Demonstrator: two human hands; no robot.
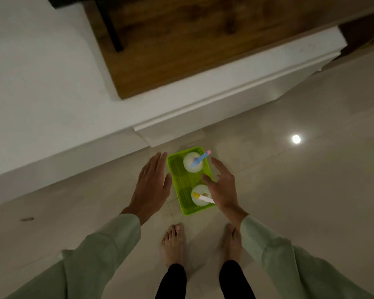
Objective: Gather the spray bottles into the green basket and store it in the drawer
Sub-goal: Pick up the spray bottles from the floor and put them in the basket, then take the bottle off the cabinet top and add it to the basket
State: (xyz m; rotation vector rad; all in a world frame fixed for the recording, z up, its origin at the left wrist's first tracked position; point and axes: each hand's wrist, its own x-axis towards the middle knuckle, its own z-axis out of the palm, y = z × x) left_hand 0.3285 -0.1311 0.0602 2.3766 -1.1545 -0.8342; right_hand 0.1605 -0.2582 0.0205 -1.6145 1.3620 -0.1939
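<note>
Green basket (183,186) on floor (289,190): two spray bottles, blue-topped (193,162) at 12 o'clock, yellow-topped (200,196) at 6. Left hand (152,186) and right hand (221,186) flank it, both spread, empty.

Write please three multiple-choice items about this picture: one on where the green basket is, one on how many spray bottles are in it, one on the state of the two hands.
1. Where is the green basket?
A. on the wooden top
B. on the floor, before the person's feet
C. inside a drawer

2. How many spray bottles stand in it?
A. one
B. two
C. four

3. What are the hands doing?
A. both are open, one on each side of the basket
B. both are closed on bottles
C. one is pulling a drawer handle

Answers:
1 B: the basket rests on the pale tile floor.
2 B: a blue-headed bottle at the far end, a yellow-tipped bottle at the near end.
3 A: the left hand and the right hand have spread fingers and hold nothing.
</note>
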